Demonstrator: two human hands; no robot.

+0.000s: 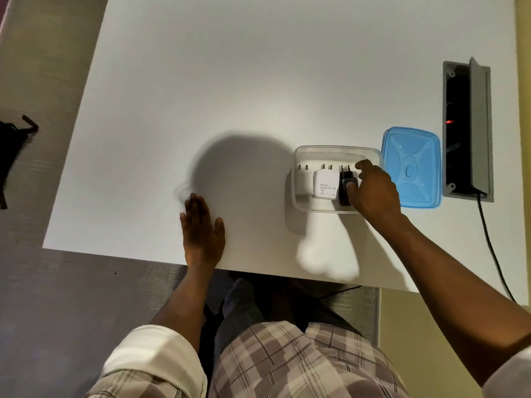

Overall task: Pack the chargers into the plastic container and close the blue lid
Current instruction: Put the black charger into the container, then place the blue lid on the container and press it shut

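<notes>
A clear plastic container (298,196) stands on the white table at the right. Inside it lie two white chargers (325,185) side by side and a black charger (346,185) at their right, prongs pointing away from me. My right hand (373,193) reaches into the container's right end, thumb and fingers on the black charger. The blue lid (411,168) lies flat on the table just right of the container. My left hand (201,231) rests flat on the table near the front edge, fingers together, holding nothing.
A grey cable box (478,130) with a raised flap is set into the table right of the lid; a black cord (491,248) runs from it over the front edge. A dark bag (11,150) lies on the floor at the left.
</notes>
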